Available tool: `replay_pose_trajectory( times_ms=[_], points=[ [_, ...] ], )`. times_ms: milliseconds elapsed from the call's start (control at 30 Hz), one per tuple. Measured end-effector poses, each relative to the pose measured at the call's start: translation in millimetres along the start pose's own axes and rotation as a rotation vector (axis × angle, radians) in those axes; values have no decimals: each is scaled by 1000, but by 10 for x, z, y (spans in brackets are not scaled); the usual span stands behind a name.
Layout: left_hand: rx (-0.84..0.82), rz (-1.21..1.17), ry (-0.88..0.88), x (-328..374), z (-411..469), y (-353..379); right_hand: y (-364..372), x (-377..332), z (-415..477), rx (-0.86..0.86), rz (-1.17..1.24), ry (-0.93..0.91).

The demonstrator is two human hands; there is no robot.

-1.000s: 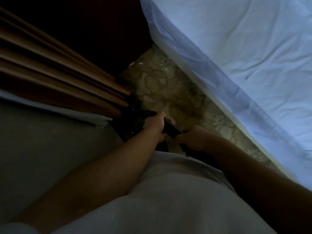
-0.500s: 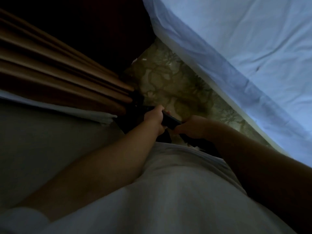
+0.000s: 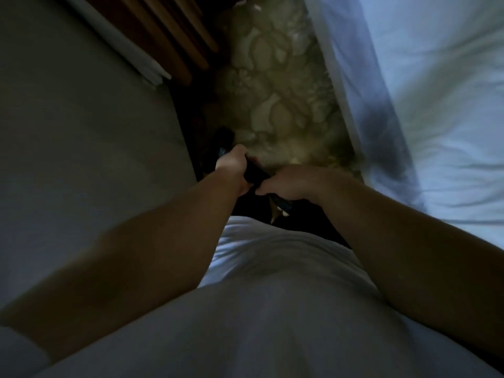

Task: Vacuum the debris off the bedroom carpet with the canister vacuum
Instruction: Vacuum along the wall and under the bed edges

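Dim light, some blur. The vacuum wand (image 3: 255,174), a dark tube, sits low centre, slanting from lower right toward upper left, above the near end of the carpet strip. Its far end disappears into shadow beside the wall; head not discernible.

Left hand (image 3: 234,165): arm extended forward and down from the lower left, forearm nearly straight, wrist in line. Fingers wrapped round the wand at its farther part, fist closed on it, back of hand facing up.

Right hand (image 3: 290,184): arm comes in from the right, elbow bent, wrist turned inward. Fingers curled over the nearer part of the wand, thumb tip pointing toward the left hand. Hands close together, a short stretch of wand showing between them.

Carpet (image 3: 275,99): pale olive with a large leaf pattern, a narrow strip running away from the person. A few small white flecks (image 3: 256,6) lie at its far end.

Right of the strip: bed (image 3: 436,110) with a white wrinkled sheet, its edge hanging to the floor. Left: brown pleated curtain (image 3: 169,36), and nearer, a plain grey wall (image 3: 81,137). Foreground: white shirt (image 3: 272,309).
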State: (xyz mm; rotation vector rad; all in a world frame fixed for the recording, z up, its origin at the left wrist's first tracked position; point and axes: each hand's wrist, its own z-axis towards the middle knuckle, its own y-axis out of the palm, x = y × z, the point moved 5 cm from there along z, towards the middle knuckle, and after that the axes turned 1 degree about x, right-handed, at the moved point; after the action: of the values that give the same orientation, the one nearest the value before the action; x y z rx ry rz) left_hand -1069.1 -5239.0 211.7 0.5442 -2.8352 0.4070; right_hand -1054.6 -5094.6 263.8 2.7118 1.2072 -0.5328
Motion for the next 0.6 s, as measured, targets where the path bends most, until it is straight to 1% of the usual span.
replay_pose_trajectory(
  times_ms=[67, 167, 233, 333, 400, 500, 600],
  points=[
    [-22, 16, -18, -253, -138, 58, 48, 249, -192, 5, 10, 32],
    [-66, 74, -66, -617, -325, 257, 23, 666, -501, 62, 70, 79],
    [-133, 94, -107, -820, -468, 465, -4, 949, -714, 82, 131, 128],
    [-269, 209, -168, -1057, -717, 808, -67, 1285, -1003, 132, 196, 189],
    [-349, 263, -191, -1152, -890, 973, -104, 1424, -1188, 183, 243, 211],
    [-453, 283, -173, -1209, -1056, 1145, -118, 1498, -1411, 232, 332, 234],
    [-551, 312, -167, -1205, -1177, 1248, -151, 1435, -1583, 288, 332, 246]
  ],
)
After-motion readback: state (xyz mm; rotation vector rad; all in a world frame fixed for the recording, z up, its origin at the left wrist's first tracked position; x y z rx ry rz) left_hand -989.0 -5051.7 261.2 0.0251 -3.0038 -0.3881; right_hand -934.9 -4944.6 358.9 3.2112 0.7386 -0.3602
